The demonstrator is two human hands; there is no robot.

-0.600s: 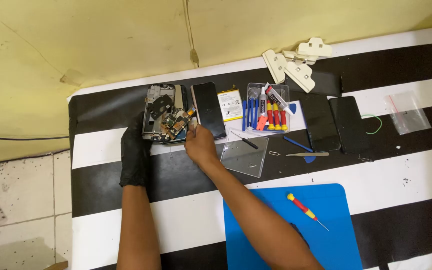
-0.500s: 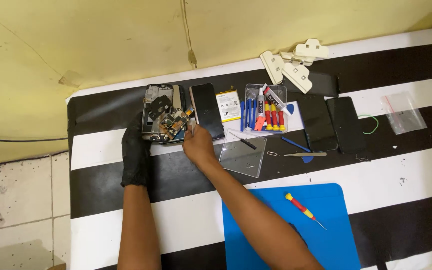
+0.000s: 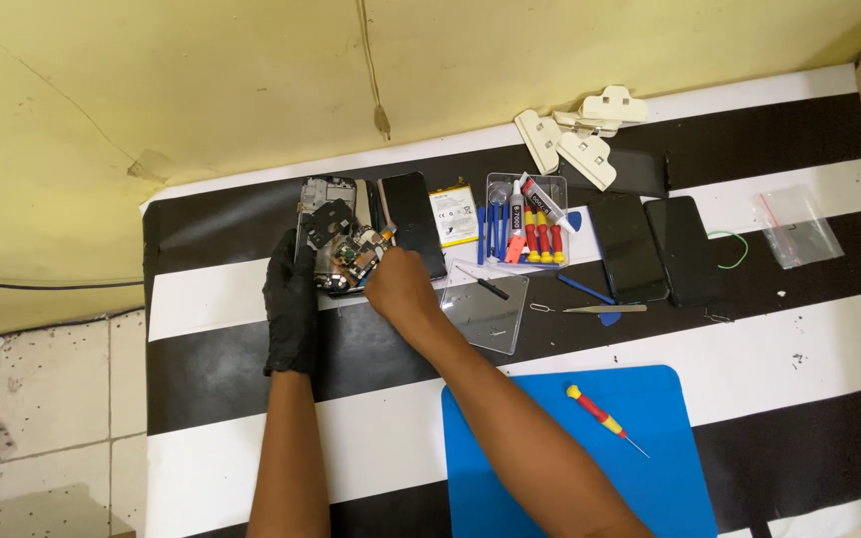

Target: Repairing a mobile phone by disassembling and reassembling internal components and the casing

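Note:
An opened phone frame point(image 3: 333, 234) with loose circuit parts lies on the black-and-white striped mat point(image 3: 749, 329). My left hand point(image 3: 291, 299), in a black glove, rests against the frame's left edge and steadies it. My bare right hand point(image 3: 401, 284) reaches into the lower right of the frame, fingertips pinched among the small parts; what they hold is too small to tell. A dark phone panel point(image 3: 414, 221) and a flat battery point(image 3: 453, 214) lie just right of the frame.
A clear tray of blue and red screwdrivers with a glue tube point(image 3: 527, 219) sits mid-mat, two dark phones point(image 3: 660, 249) to its right. A clear sheet point(image 3: 487, 304), tweezers point(image 3: 605, 309), white plugs point(image 3: 580, 134), a small bag point(image 3: 797, 224) and a blue mat point(image 3: 570, 458) carrying a red screwdriver point(image 3: 605, 418) lie around.
My right hand has shifted slightly toward the frame's lower right corner. The gloved left hand stays on the frame's edge.

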